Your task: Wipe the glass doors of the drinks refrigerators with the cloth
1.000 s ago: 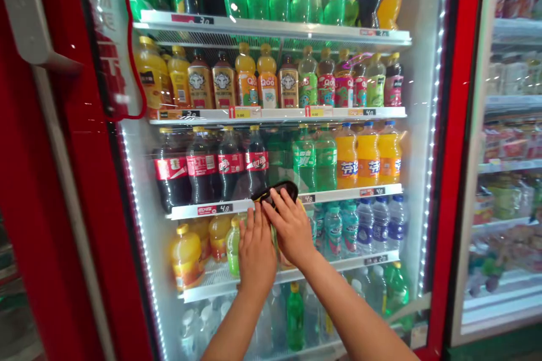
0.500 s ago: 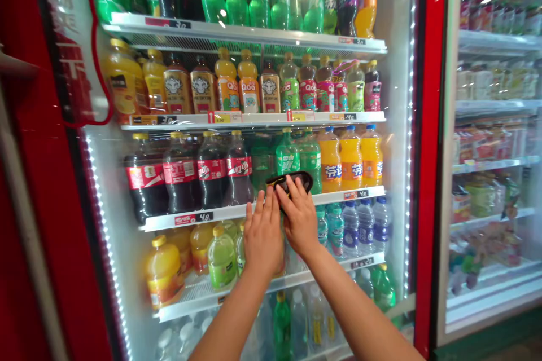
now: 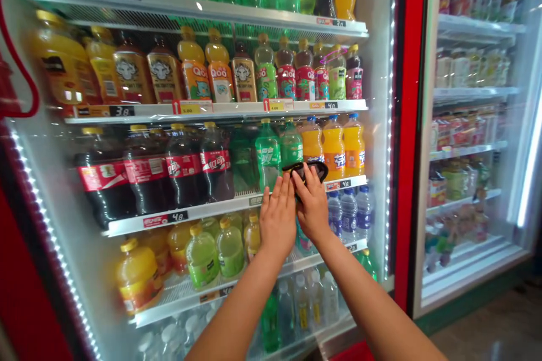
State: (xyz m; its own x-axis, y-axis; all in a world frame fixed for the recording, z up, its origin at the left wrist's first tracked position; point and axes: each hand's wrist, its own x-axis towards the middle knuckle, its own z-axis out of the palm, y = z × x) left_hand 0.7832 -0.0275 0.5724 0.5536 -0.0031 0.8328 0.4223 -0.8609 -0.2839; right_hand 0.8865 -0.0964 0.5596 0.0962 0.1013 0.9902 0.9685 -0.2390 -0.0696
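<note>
My left hand (image 3: 278,217) is raised in front of the drinks fridge, back toward me, its fingers straight and close together. Touching it on the right, my right hand (image 3: 312,206) has its fingers over a black oval object (image 3: 318,169) with a glossy dark middle and a raised rim. The left fingertips lie at this object's near edge; its exact kind is unclear, and both thumbs are hidden. Behind the hands stand green soda bottles (image 3: 267,155) and orange soda bottles (image 3: 354,146) on a shelf.
Cola bottles (image 3: 182,163) stand to the left on the same shelf (image 3: 220,210). Juice bottles (image 3: 202,259) fill part of the shelf below. The fridge's red frame (image 3: 414,124) is at the right, and another lit fridge (image 3: 470,152) stands beyond it.
Both hands and the black object have shifted right across the shelf, from before the green bottles to before the orange ones. The view has turned right and come closer.
</note>
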